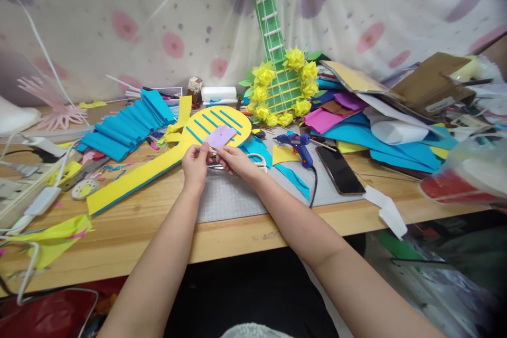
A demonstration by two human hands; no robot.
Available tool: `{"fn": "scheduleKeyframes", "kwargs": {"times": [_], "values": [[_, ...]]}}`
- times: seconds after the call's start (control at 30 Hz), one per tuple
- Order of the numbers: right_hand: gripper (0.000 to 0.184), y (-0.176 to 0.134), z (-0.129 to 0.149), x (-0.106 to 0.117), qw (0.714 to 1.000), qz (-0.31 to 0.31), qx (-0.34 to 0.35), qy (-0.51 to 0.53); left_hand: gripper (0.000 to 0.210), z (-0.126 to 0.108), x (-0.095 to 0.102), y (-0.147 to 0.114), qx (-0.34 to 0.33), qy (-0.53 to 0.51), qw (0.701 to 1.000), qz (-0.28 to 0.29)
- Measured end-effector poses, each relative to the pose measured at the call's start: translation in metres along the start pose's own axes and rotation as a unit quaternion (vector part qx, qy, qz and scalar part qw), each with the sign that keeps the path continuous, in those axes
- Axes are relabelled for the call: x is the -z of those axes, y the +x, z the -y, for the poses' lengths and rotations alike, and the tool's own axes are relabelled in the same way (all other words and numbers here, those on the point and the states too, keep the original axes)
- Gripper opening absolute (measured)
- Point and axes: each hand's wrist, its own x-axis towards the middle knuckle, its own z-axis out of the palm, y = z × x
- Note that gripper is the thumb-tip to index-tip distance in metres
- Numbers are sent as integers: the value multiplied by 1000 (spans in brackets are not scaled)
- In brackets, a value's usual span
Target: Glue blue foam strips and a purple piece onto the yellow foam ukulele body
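Observation:
My left hand and my right hand meet over the front of the yellow board, fingertips pinched close together. Between them is a tiny piece, too small to make out. A purple piece of paper shows just beyond the fingertips, over the board; whether the fingers touch it I cannot tell. The yellow paddle-shaped board has a round head with several blue strips and a long neck pointing left. White-handled scissors lie partly hidden beneath my right hand.
A blue glue gun and a black phone lie right of my hands, near the grey cutting mat. Behind stands a green guitar-shaped craft with yellow flowers. Blue crepe paper lies left; a plastic cup stands right.

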Motion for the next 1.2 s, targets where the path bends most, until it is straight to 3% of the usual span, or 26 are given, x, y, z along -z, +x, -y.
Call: {"fn": "scheduleKeyframes", "kwargs": {"times": [0.17,0.27,0.33,0.4,0.47,0.57,0.67,0.73,0.83,0.97,1.03,1.1,1.2], "values": [[35,1,2,-1,998,-34,27,-44,28,0,-6,-4,54,-84,992,82],[39,1,12,9,991,-15,44,-126,23,-2,-6,-3,90,-123,986,60],[35,-4,26,23,970,-14,64,-236,18,-7,-5,0,138,-179,974,35],[24,-14,40,40,918,-25,64,-390,14,-14,-2,3,192,-249,949,15],[15,-25,50,56,849,5,24,-528,16,-20,0,5,246,-318,915,9],[16,-38,49,67,760,59,23,-647,22,-27,4,7,297,-397,868,34],[24,-43,35,65,707,71,41,-703,22,-27,5,6,305,-419,853,60],[25,-44,30,63,691,68,54,-718,20,-26,6,6,302,-413,856,67],[24,-50,37,73,721,71,59,-687,19,-26,8,6,295,-409,861,66],[23,-66,61,98,833,79,-10,-547,22,-27,10,8,281,-405,868,64],[25,-69,66,103,872,63,3,-486,23,-27,9,7,284,-412,863,71],[29,-63,64,97,880,8,55,-471,25,-27,7,6,298,-421,854,76],[39,-43,52,73,830,-95,146,-531,29,-25,3,4,321,-422,845,70]]}}
